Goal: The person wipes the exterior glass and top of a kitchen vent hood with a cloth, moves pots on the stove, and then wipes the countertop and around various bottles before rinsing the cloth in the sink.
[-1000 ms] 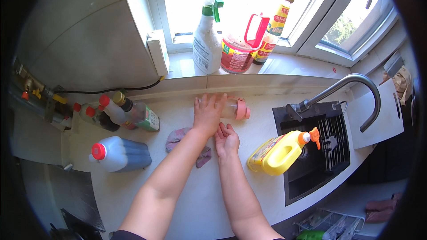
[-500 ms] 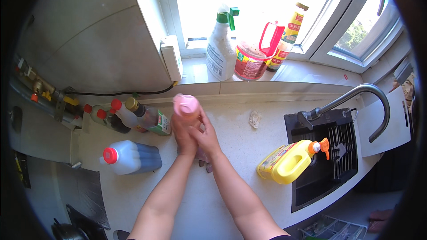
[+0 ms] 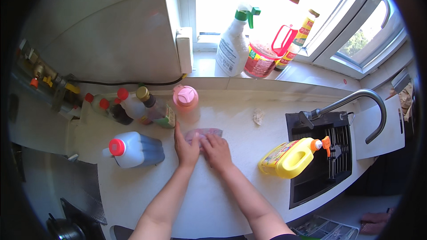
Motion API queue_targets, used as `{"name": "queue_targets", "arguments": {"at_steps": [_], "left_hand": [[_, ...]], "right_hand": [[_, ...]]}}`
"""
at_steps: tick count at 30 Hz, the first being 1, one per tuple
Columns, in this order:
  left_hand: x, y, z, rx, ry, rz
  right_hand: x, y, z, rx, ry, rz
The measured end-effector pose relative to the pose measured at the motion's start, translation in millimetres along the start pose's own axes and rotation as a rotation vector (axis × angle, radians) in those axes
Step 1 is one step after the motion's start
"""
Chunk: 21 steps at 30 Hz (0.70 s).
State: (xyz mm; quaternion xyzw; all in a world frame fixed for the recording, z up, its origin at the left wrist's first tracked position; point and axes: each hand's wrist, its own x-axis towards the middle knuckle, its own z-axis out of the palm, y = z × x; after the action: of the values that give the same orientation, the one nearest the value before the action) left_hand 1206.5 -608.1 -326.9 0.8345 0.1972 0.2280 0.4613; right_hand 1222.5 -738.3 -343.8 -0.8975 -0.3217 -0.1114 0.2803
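Observation:
A crumpled pink patterned cloth [image 3: 214,131] lies on the white counter, partly hidden under my hands. My right hand [image 3: 217,153] has its fingers bent over the cloth, closed on its near part. Beside it, my left hand [image 3: 187,151] is turned on edge with its fingers stretched out and its thumb against the cloth. Just beyond them a clear bottle with a pink cap [image 3: 187,100] stands upright near the back wall, touched by neither hand.
Left of my hands stand a blue jug with a red cap [image 3: 140,149] and several sauce bottles [image 3: 155,111]. On the right, a yellow pump bottle [image 3: 289,158] stands beside the black sink [image 3: 302,191] under a curved faucet [image 3: 376,102]. A spray bottle [image 3: 232,49] is on the windowsill.
Both hands have let go of the pink-capped bottle, which now stands by the back wall. They have drawn back toward me and come down onto the pink cloth.

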Motion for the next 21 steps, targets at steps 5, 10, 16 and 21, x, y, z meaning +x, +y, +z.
{"name": "queue_targets", "arguments": {"at_steps": [5,10,16,21], "left_hand": [[-74.4,13.6,-48.2,-0.061,-0.101,0.103],[-118.3,0.0,-87.6,-0.060,-0.149,0.121],[-133.8,-49.9,-139.0,-0.084,0.005,0.080],[-74.7,-62.7,-187.6,-0.114,0.323,-0.147]], "right_hand": [[51.2,58.6,2.5,-0.170,0.366,0.336],[56.6,35.1,4.8,-0.203,0.056,0.406],[-80.2,-71.4,15.5,-0.131,-0.048,0.088],[-57.3,-103.6,29.3,0.088,0.062,0.265]]}}
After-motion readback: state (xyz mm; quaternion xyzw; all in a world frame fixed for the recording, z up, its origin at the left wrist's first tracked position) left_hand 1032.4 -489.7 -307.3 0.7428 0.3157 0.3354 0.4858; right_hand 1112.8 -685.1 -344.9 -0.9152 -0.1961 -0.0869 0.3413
